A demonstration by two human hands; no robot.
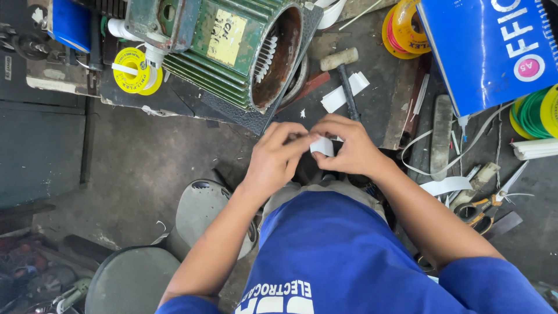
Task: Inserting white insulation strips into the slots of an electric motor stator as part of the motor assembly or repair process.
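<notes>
Left hand (278, 156) and right hand (347, 148) on white strip (322, 145); blue box (485, 49) beyond

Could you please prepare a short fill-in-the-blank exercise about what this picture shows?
1. Both hands, left hand and right hand, hold a small folded piece of ____ paper.
2. The motor housing on the bench is painted ____.
3. The hammer lies to the ____ of the motor housing.
4. The scissors have ____ handles.

Missing words: white; green; right; orange

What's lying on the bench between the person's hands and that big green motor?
In the head view, a mallet and loose white paper strips lie between the hands' folded white strip and the green motor.
</notes>
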